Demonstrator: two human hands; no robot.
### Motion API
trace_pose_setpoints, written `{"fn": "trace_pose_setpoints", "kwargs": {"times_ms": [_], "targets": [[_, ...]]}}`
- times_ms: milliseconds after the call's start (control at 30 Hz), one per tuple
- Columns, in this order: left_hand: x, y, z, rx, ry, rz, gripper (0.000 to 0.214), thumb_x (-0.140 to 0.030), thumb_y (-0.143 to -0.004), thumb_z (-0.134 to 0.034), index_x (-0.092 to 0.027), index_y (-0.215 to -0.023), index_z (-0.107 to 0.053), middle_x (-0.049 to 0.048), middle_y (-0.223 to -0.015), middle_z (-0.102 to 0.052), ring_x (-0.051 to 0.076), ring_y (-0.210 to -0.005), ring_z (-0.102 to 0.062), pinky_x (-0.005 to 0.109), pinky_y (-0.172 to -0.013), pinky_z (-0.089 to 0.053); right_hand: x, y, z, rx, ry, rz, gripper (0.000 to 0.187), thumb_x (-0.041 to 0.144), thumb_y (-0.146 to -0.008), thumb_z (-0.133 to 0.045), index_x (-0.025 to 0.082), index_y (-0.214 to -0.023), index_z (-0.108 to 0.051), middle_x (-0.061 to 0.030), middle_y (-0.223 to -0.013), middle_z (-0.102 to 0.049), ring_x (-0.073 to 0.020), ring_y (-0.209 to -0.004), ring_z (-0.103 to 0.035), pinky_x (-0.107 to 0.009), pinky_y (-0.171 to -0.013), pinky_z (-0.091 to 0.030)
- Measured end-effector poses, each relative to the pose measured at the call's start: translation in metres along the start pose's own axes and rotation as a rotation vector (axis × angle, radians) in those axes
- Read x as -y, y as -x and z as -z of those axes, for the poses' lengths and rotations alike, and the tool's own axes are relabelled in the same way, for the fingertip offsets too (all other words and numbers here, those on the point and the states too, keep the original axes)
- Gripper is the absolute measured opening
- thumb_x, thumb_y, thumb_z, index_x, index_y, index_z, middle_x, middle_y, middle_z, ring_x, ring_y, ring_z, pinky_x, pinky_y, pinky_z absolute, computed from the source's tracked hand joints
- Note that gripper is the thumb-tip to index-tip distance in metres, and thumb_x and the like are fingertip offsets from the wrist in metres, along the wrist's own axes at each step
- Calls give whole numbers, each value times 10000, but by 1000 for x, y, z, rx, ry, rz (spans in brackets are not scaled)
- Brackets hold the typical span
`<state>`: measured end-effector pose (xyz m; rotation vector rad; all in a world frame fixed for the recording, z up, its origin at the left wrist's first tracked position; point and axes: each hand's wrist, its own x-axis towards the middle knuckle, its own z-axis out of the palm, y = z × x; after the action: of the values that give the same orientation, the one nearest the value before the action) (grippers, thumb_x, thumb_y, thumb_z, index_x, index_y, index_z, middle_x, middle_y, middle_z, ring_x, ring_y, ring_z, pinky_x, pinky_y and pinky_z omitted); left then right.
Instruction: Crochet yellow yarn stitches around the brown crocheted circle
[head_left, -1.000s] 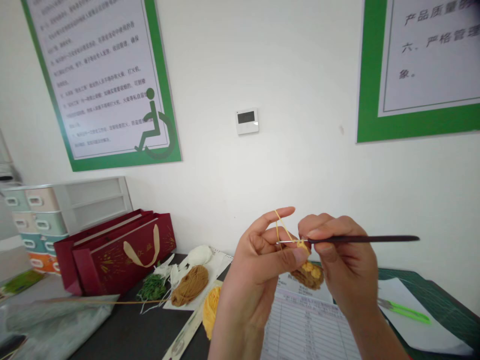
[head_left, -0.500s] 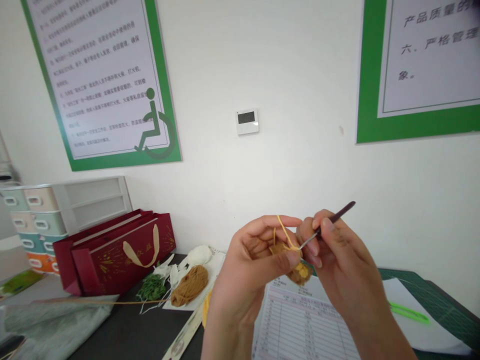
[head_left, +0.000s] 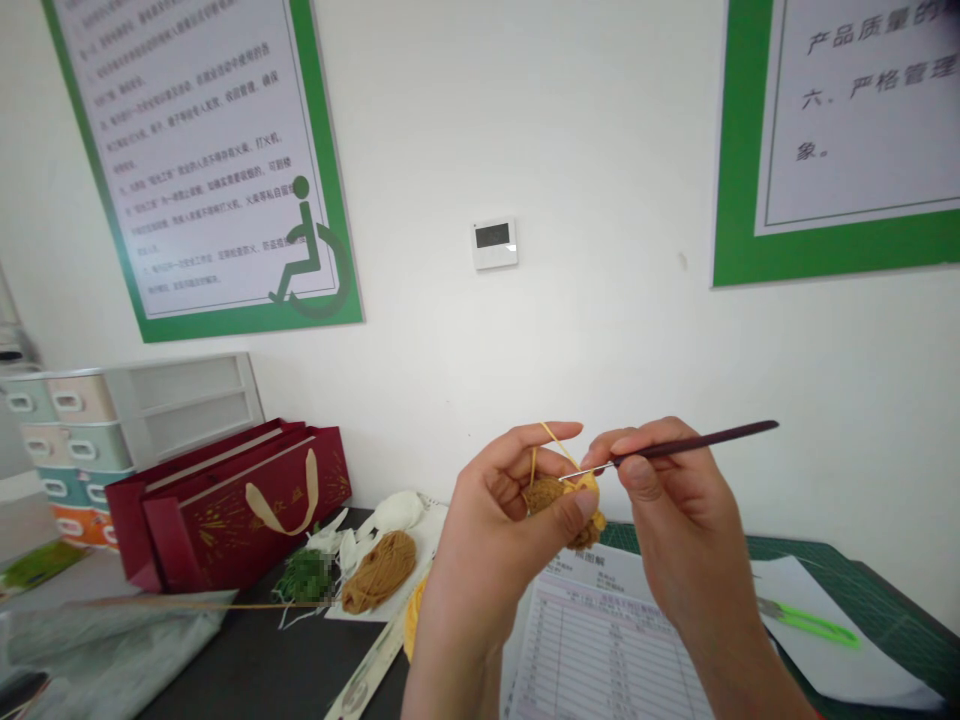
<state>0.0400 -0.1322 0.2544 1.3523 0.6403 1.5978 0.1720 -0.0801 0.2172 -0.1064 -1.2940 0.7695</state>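
Observation:
My left hand [head_left: 499, 530] pinches a small brown and yellow crochet piece [head_left: 583, 535] between thumb and fingers. A strand of yellow yarn [head_left: 556, 437] runs over its raised index finger down to the piece. My right hand [head_left: 679, 530] is closed around a crochet hook [head_left: 705, 441] with a dark handle, held almost level and pointing left. The hook's thin metal shaft lies at the top of the crochet piece, touching the yellow stitches. The left fingers partly cover the piece.
On the dark table are a brown yarn ball [head_left: 381, 570], green yarn [head_left: 304, 575], a ruler [head_left: 367, 670] and a red gift bag [head_left: 247, 510]. A printed sheet [head_left: 600, 640] lies below my hands. Green-handled scissors [head_left: 817, 625] rest on white paper at right, over a cutting mat [head_left: 840, 570].
The hook has swung from a steep slant to nearly level, its handle reaching farther right. The crochet piece has turned, showing more yellow on top, and my left hand has shifted slightly left.

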Motion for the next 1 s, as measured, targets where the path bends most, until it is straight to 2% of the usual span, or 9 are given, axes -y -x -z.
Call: {"fn": "trace_pose_setpoints", "kwargs": {"times_ms": [267, 533, 700, 833, 1000], "targets": [[-2, 1, 6, 43, 30, 13, 401, -105, -723, -890, -171, -1097, -760, 5, -814, -713, 89, -661, -637, 202, -613, -542, 2, -5, 7, 71, -63, 7, 35, 283, -1038, -567, 266, -1022, -593, 12, -901, -752, -138, -896, -686, -291, -859, -518], [0, 0, 5, 32, 8, 6, 389, -119, -722, -893, -161, -1084, -755, 5, -784, -716, 86, -635, -628, 200, -596, -532, 11, -11, 19, 170, 152, 184, 30, 244, -1040, -547, 256, -1041, -574, -12, -912, -753, -182, -873, -712, -366, -824, -537], [1, 1, 2, -9, -29, -5, 372, -136, -719, -896, -165, -1060, -748, -4, -775, -709, 95, -648, -625, 216, -609, -537, 18, -12, 20, 236, 300, 324, 132, 127, -1002, -546, 243, -1034, -601, -42, -923, -753, -229, -929, -688, -439, -822, -526], [1, 0, 0, -45, -86, -24, 354, -126, -737, -875, -174, -1063, -747, -7, -796, -705, 96, -664, -626, 218, -626, -532, 19, -12, 18, 277, 388, 446, 238, 41, -946, -549, 249, -1047, -607, -44, -962, -752, -227, -916, -673, -465, -819, -519], [4, 0, 1, -59, -95, -55, 331, -108, -770, -833, -182, -1079, -741, -6, -807, -695, 100, -673, -628, 221, -634, -529, 20, -13, 16, 323, 484, 538, 269, 20, -901, -572, 250, -1036, -608, -40, -967, -755, -217, -899, -680, -478, -836, -520]]}}
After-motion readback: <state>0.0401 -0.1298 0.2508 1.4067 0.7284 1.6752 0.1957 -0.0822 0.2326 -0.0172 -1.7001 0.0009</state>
